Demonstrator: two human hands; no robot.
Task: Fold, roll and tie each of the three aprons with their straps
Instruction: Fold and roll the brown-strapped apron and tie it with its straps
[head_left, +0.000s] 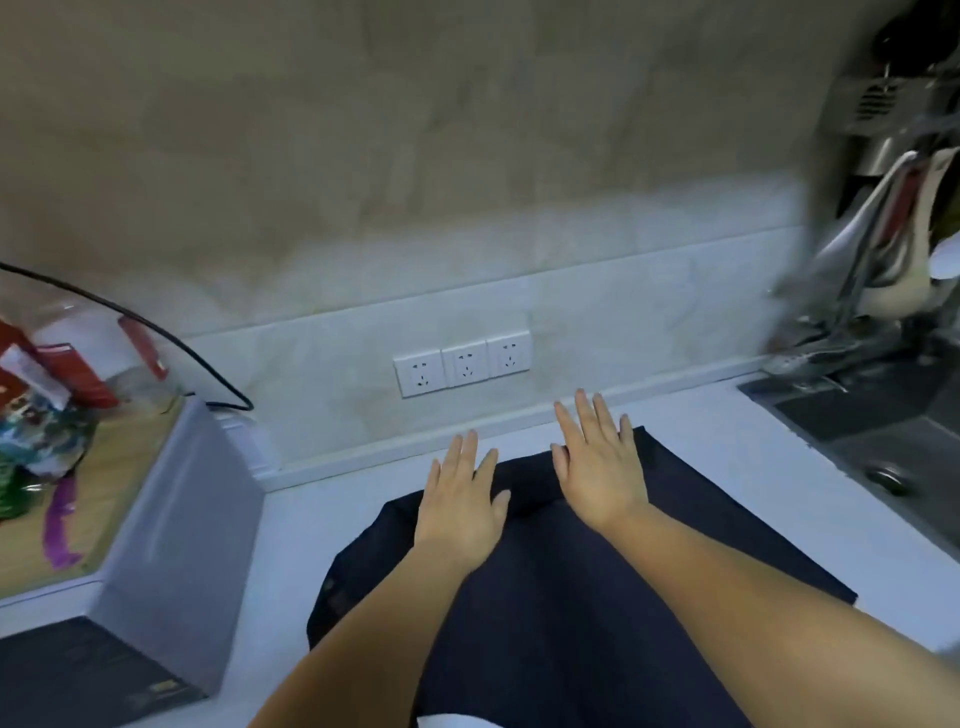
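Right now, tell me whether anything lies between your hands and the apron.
Nothing visible does. The left hand and the right hand both lie flat, fingers straight, directly on the dark apron spread on the white counter. The sink at right stands apart from the cloth.

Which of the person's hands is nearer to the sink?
Right. The right hand lies flat on the dark apron, with the sink off to its right; the left hand lies on the apron further left, beyond the right hand.
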